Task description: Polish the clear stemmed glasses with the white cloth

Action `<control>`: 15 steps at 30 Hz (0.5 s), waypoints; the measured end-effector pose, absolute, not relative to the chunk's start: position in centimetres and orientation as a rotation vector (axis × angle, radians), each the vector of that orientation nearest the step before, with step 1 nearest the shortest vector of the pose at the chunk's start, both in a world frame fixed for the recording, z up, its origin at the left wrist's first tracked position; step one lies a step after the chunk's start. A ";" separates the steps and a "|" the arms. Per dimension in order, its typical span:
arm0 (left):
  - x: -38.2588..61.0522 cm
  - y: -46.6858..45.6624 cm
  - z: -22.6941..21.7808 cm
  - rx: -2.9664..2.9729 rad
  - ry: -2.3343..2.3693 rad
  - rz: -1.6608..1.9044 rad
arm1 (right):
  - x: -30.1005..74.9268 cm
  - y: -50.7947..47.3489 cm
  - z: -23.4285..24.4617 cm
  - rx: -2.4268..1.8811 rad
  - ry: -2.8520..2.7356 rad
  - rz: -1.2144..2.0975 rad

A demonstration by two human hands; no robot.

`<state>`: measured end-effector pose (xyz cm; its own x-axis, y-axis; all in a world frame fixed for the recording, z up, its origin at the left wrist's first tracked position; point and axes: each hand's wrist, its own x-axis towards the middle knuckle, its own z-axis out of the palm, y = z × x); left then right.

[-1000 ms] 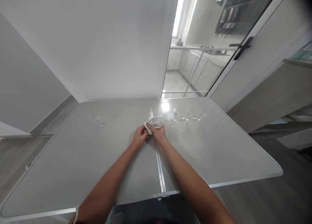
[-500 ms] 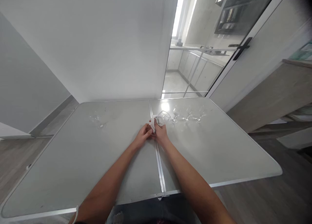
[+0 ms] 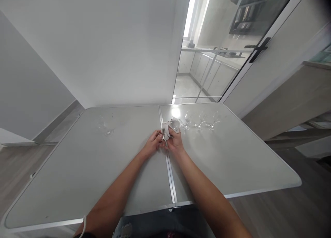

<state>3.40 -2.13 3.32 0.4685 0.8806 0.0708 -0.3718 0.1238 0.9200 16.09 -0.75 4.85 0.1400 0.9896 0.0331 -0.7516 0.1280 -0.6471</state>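
Observation:
Both my hands meet over the middle seam of a grey folding table (image 3: 77,176). My right hand (image 3: 176,143) is closed around a clear stemmed glass (image 3: 176,125), gripping it low down. A small white cloth (image 3: 165,131) is bunched against the glass's left side. My left hand (image 3: 153,145) pinches at the cloth and the base of the glass with its fingers curled. Just right of the held glass, three more clear stemmed glasses (image 3: 199,121) stand in a row. One lone stemmed glass (image 3: 102,125) stands on the far left half.
A white wall runs behind the table. A glass sliding door (image 3: 232,58) with a black handle stands at the back right, a kitchen showing through it. A wooden counter (image 3: 297,100) lies to the right. Wood floor surrounds the table.
The glass has gone from lying tilted to more upright in my right hand. The cloth has shifted up along its left side, and both hands have moved slightly right.

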 end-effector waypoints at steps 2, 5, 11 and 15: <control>3.4 -2.0 3.0 1.200 0.598 1.063 | 16.1 -0.6 5.1 -0.547 -0.524 1.315; 3.3 -2.0 2.4 1.440 0.709 1.188 | 16.1 -0.3 5.4 -0.525 -0.508 1.269; 3.0 -2.2 1.9 1.802 0.900 1.227 | 16.9 0.0 5.2 -0.542 -0.422 1.205; 2.9 -2.3 1.9 1.786 0.864 1.145 | 16.7 0.2 4.9 -0.560 -0.400 1.253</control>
